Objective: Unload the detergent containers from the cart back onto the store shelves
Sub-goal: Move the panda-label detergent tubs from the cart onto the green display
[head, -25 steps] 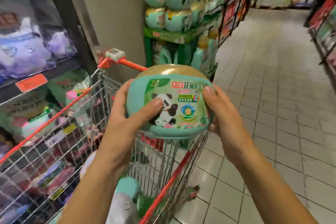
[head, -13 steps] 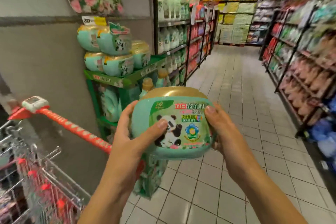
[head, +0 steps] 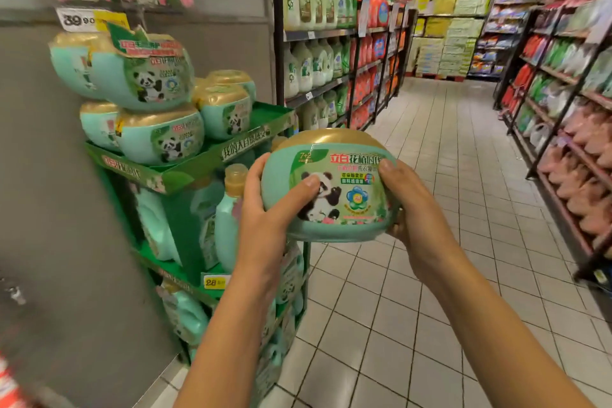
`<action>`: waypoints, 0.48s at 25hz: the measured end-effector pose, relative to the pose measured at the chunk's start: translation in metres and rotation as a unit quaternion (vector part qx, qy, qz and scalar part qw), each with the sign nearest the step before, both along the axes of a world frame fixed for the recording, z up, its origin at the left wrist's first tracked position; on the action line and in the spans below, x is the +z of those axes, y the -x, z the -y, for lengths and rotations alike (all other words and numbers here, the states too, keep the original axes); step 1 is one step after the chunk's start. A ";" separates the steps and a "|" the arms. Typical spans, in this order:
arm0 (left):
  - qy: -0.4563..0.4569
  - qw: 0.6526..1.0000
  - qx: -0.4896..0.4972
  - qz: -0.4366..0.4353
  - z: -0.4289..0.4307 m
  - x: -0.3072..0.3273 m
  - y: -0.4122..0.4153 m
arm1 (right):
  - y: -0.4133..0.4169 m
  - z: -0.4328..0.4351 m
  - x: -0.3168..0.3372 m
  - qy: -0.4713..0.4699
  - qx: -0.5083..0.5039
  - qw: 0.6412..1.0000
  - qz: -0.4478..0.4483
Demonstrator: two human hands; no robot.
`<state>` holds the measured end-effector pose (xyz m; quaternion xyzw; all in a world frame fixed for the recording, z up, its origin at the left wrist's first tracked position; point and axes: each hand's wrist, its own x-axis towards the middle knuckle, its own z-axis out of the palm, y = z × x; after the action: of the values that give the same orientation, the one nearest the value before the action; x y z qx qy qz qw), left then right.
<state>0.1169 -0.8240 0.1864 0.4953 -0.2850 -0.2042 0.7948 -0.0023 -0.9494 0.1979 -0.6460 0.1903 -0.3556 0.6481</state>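
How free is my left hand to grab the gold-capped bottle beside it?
Probably not yet: the left hand grips the panda tub, shared with the right hand. The gold-capped bottle stands beside the left hand, nothing between, so likely yes once the tub is set down.

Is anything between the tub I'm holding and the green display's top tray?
Nothing visible blocks the way: open air lies between the panda detergent tub, held by the left hand and right hand, and the top tray. Stacked tubs fill most of the tray; its right end looks bare.
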 end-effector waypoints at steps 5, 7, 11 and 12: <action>0.014 1.000 0.021 -0.004 0.076 0.002 -0.072 | -0.075 0.085 0.009 0.011 0.056 0.998 -0.007; 0.008 0.999 0.036 -0.007 0.101 -0.001 -0.097 | -0.104 0.118 0.008 0.009 0.077 0.997 -0.008; -0.020 0.996 0.082 0.009 0.145 -0.011 -0.143 | -0.161 0.182 -0.007 -0.001 0.130 0.991 -0.003; -0.025 0.994 0.101 0.016 0.159 -0.014 -0.157 | -0.179 0.201 -0.011 0.000 0.154 0.988 -0.003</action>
<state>0.2743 -0.9826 0.1724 0.5444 -0.2413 -0.1221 0.7941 0.1767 -1.1502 0.1867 -0.6686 0.0904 -0.2499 0.6945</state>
